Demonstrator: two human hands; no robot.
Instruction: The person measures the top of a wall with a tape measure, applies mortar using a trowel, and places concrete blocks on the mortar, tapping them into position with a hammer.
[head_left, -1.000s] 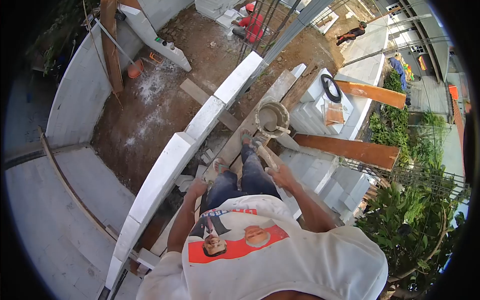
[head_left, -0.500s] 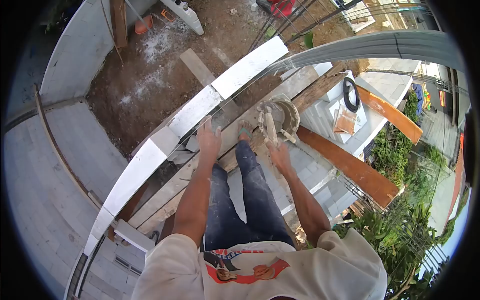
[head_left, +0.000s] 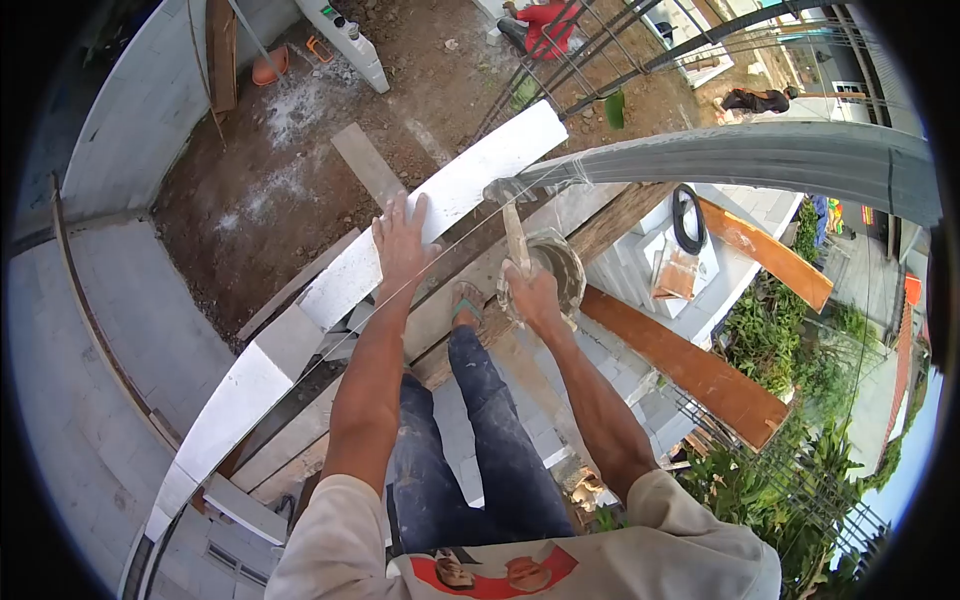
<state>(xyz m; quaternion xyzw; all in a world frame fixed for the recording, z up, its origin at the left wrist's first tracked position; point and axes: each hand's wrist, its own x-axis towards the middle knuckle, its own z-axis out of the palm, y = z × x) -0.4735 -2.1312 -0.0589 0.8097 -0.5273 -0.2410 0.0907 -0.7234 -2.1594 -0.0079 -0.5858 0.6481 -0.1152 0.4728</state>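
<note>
My left hand [head_left: 403, 245] lies with fingers spread on the row of white blocks [head_left: 345, 282] along the wall top. In my right hand [head_left: 535, 295] is a trowel [head_left: 515, 235], held by its pale handle. Its blade, smeared grey, is near the side of the white block [head_left: 492, 165] at the far end of the row. Below that hand, partly hidden by it, a mortar-crusted bucket [head_left: 565, 262] stands on the planks. A thin string [head_left: 448, 250] runs along the blocks, passing over my left wrist area.
Wooden planks [head_left: 610, 222] lie beneath my feet. A grey concrete column [head_left: 740, 155] crosses the upper right, near steel rebar [head_left: 610, 60]. A black coil [head_left: 688, 220] rests on stacked blocks. Orange-brown boards [head_left: 690, 370] jut right. A person in red [head_left: 548, 25] is below.
My left hand has moved forward and slightly left onto the blocks. My right hand has lifted the trowel from the bucket toward the far block. The view has shifted a little.
</note>
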